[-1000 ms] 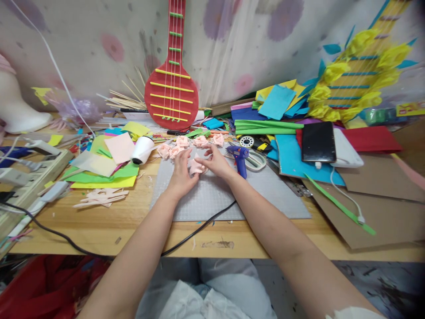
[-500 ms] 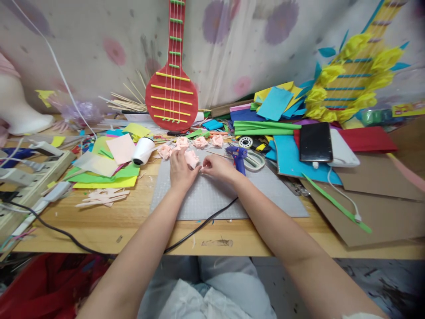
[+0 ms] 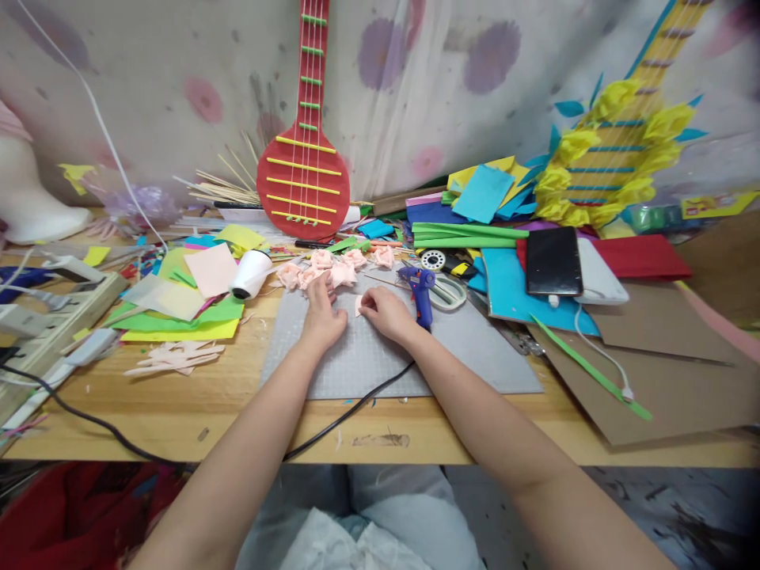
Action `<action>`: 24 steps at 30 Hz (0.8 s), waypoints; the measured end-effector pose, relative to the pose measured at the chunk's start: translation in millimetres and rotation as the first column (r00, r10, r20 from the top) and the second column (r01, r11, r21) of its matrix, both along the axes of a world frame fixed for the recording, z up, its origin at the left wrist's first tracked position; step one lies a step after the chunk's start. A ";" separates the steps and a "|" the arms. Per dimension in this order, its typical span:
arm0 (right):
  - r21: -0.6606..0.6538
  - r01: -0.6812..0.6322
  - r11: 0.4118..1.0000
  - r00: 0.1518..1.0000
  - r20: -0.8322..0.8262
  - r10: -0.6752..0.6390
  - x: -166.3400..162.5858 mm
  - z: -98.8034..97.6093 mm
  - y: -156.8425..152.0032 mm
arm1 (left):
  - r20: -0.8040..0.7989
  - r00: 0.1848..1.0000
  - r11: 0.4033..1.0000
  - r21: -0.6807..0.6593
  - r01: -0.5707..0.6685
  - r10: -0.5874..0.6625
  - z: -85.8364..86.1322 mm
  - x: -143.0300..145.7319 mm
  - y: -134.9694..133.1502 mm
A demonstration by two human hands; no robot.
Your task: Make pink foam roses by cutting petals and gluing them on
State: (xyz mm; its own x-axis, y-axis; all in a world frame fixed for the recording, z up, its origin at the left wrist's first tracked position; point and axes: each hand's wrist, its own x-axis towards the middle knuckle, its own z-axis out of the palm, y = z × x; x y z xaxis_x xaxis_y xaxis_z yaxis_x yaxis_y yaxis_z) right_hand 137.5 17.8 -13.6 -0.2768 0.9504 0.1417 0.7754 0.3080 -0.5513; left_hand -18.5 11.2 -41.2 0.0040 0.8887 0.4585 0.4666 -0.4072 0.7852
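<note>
My left hand (image 3: 322,310) rests on the grey cutting mat (image 3: 469,348), its fingers reaching forward to a row of pink paper roses (image 3: 332,267) and touching the nearest one. Just to its right, my right hand (image 3: 385,309) has its fingers curled in a pinch on a small pink paper scrap (image 3: 359,305). A blue hot glue gun (image 3: 420,289) stands on the mat beside my right hand, and its black cord (image 3: 350,412) runs back over the table edge.
Left of the mat lie coloured paper sheets (image 3: 178,305), a white cup (image 3: 249,273) on its side, pink paper cut-outs (image 3: 172,356) and a power strip (image 3: 53,313). A red paper guitar (image 3: 304,170) leans at the back. On the right are a phone (image 3: 553,261), foam sheets and cardboard (image 3: 665,372).
The pink rose that both hands held over the mat now sits with the row of roses at the back. My right hand has drawn back and closed on a small pink scrap.
</note>
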 end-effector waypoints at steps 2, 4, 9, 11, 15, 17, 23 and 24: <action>0.012 0.007 1.000 0.999 0.039 -0.008 -1.8 1.6 -0.4 | -0.013 0.998 0.998 0.008 -0.056 0.056 0.7 -1.4 -0.6; 0.020 0.013 1.000 0.996 0.088 -0.015 -3.2 3.4 0.3 | -0.050 0.993 0.994 0.028 -0.107 0.108 3.0 -2.7 -2.0; 0.038 -0.005 0.999 0.978 0.210 -0.003 -5.6 4.7 2.0 | -0.123 0.979 0.984 0.084 -0.155 0.165 8.2 -3.2 -5.5; 0.042 -0.024 0.999 0.969 0.247 0.013 -6.0 3.6 2.3 | -0.148 0.975 0.983 0.095 -0.156 0.169 9.5 -2.3 -6.3; 0.033 -0.007 0.999 0.976 0.218 0.000 -5.0 0.7 4.3 | -0.173 0.971 0.984 0.099 -0.148 0.163 11.7 -0.5 -7.9; 0.019 0.014 1.000 0.982 0.187 -0.018 -3.8 -0.4 5.7 | -0.176 0.976 0.990 0.081 -0.117 0.130 12.6 -0.1 -8.9; -0.014 0.050 0.999 0.996 0.070 -0.048 -1.0 -1.5 8.3 | -0.224 0.974 0.999 0.001 0.043 -0.042 15.5 0.2 -13.4; -0.022 0.059 0.998 0.997 0.043 -0.058 -0.8 -1.7 8.7 | -0.239 0.968 0.997 -0.013 0.071 -0.072 16.2 0.4 -14.2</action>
